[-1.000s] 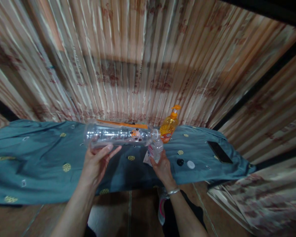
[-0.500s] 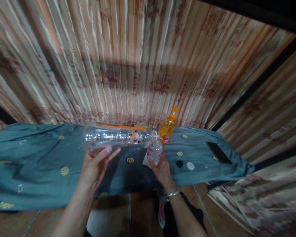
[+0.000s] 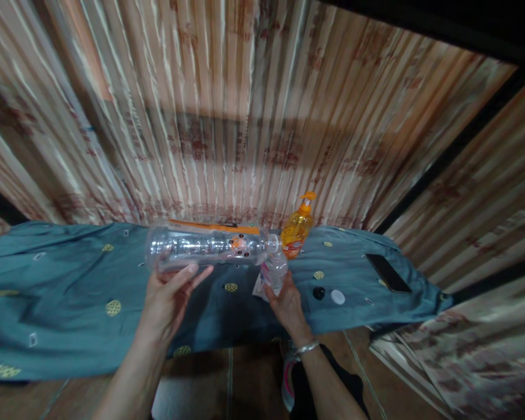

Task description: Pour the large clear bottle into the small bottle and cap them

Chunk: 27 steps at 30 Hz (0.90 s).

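Note:
My left hand [image 3: 168, 294] grips a large clear plastic bottle [image 3: 196, 248] from below, near its base. The bottle lies sideways in the air, its mouth pointing right, with an orange label along its side. My right hand [image 3: 287, 300] is closed around a smaller clear plastic bottle [image 3: 275, 267] with pink print, held roughly upright. The mouths of the two bottles meet or nearly meet; whether they touch I cannot tell. A pale piece of paper or cloth [image 3: 259, 287] shows beside the small bottle. Just behind it stands a pump bottle [image 3: 296, 230] of yellow liquid with an orange pump.
A teal patterned cloth [image 3: 70, 280] covers the long surface. To the right lie a black cap [image 3: 319, 292], a white cap [image 3: 338, 297] and a dark phone [image 3: 388, 272]. Striped curtains [image 3: 201, 116] hang behind, and dark frame bars [image 3: 450, 146] slant on the right.
The view has shifted very slightly. Both hands keep their hold on the two bottles, with almost no visible movement.

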### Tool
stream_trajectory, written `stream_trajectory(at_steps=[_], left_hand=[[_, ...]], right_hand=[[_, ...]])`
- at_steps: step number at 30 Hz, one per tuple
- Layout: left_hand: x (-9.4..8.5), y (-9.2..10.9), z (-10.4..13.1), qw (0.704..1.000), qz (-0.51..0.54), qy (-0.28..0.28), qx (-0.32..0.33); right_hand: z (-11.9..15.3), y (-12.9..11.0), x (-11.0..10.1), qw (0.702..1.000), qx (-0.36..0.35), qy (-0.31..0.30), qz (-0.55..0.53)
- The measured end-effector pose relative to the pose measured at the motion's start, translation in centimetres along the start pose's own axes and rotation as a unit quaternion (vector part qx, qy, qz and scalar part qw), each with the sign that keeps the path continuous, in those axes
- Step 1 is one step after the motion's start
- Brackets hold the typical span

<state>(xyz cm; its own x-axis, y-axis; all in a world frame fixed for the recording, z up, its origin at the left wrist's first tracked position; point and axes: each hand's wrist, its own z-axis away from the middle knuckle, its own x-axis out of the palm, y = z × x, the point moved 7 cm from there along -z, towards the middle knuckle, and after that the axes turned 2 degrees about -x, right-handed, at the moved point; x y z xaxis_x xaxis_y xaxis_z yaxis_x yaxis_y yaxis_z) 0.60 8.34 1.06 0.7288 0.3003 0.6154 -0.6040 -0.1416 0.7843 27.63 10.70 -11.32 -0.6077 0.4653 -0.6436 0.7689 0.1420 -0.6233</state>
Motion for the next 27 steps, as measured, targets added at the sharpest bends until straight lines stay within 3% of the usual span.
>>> stream_trajectory(at_steps=[27], left_hand=[[-0.01, -0.76, 0.08, 1.0, 0.0, 0.003, -0.026]], right_hand=[[0.12, 0.11, -0.08, 1.0, -0.006, 0.016, 0.004]])
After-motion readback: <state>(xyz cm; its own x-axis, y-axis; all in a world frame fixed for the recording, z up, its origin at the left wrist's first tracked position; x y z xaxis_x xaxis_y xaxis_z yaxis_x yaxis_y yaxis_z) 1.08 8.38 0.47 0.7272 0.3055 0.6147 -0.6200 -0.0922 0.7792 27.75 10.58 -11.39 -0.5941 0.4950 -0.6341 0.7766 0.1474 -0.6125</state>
